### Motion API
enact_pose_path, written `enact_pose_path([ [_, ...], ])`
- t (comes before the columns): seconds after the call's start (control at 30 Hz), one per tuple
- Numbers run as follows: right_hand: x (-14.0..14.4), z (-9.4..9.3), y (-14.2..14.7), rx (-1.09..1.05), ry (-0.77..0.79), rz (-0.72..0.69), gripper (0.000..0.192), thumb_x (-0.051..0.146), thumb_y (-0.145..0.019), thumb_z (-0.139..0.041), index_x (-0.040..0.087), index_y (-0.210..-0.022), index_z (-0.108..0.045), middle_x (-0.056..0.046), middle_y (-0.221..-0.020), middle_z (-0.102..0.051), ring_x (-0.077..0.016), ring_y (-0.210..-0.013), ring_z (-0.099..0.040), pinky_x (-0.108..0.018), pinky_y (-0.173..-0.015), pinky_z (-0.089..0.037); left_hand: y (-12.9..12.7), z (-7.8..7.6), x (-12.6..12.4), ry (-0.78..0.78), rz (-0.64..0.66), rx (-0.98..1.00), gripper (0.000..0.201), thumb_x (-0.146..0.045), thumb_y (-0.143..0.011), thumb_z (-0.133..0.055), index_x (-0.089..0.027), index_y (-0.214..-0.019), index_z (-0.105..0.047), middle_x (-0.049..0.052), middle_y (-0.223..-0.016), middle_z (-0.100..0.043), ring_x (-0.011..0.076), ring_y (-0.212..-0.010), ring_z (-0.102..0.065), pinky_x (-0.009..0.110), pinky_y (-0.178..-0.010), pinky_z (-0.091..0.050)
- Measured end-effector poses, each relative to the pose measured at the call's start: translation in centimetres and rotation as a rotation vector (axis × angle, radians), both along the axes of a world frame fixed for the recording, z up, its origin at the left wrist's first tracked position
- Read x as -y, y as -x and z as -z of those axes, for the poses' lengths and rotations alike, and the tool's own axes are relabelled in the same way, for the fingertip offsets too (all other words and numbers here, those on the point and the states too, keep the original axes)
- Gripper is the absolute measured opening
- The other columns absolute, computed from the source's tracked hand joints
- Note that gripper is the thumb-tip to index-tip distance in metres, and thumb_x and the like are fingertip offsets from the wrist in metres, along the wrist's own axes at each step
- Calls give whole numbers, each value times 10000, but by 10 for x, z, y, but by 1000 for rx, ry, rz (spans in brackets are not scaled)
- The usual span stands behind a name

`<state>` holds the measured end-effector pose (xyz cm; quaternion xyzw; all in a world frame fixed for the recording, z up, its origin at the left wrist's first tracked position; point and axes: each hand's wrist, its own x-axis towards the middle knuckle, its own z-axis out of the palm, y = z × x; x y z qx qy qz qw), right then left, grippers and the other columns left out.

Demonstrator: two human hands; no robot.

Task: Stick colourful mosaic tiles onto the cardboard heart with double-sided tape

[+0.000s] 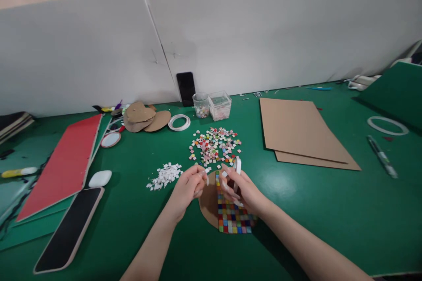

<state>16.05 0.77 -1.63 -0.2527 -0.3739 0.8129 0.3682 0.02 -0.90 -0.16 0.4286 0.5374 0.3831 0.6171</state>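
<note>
A brown cardboard disc (pixel 208 199) lies flat on the green table (pixel 313 210), directly in front of the person. Its right portion carries a grid of coloured mosaic tiles (pixel 233 217); its left portion is bare. The left hand (pixel 188 185) hovers at the disc's upper left edge with fingers curled together in a pinch; whether a tile sits between the fingertips cannot be determined. The right hand (pixel 242 186) rests over the upper part of the tiled grid and grips a small white tool (pixel 238 167), which stands upright between its fingers.

Just beyond the hands lies a loose pile of coloured tiles (pixel 215 144). A smaller heap of white scraps (pixel 165 175) lies to the left of it. Behind the pile stand two clear containers (pixel 212 105), with a dark phone (pixel 186 88) leaning against the white partition (pixel 263 30). Two cardboard sheets (pixel 303 134) lie stacked to the right, well apart from the disc.
</note>
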Motion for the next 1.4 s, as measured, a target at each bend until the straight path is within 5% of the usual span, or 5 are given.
enact_pose_path([
  [0.27,-1,-6,-2,8,-86,24,403,391,-886,-431,183,-541,-404,94,-389,-314,-36,-310,-233,-193,-319,-156,35,-4,-10,-200,-333,-804,201,-370,-796,-419,-211,-717,-514,-64,-469,-376,110,-442,-369,214,-465,-256],
  [0.37,-1,-4,-3,-2,-73,51,354,373,-868,-475,184,-577,-409,95,-434,-335,-28,-323,-226,-186,-317,-148,55,-5,-13,-112,-259,-953,184,-356,-774,-433,-213,-685,-506,-53,-484,-426,130,-477,-418,222,-493,-271],
  [0.53,-2,0,-3,6,-76,124,334,379,-850,-508,191,-597,-397,101,-449,-334,-23,-324,-219,-176,-318,-156,74,-3,-11,29,-41,-875,224,-388,-762,-439,-201,-681,-531,-41,-515,-451,132,-473,-411,224,-473,-254],
  [1.17,-2,9,-1,66,-90,123,341,455,-873,-405,194,-660,-454,77,-454,-388,-48,-327,-272,-185,-319,-198,93,-1,-5,75,-67,-766,220,-306,-768,-360,-190,-796,-544,-37,-549,-466,144,-509,-441,232,-494,-317],
  [1.4,-1,7,0,134,-173,123,371,506,-878,-350,200,-709,-473,81,-460,-399,-43,-320,-280,-183,-325,-207,81,-5,-7,3,-185,-676,355,-508,-807,-380,-195,-679,-485,-60,-496,-351,116,-458,-365,225,-471,-274],
])
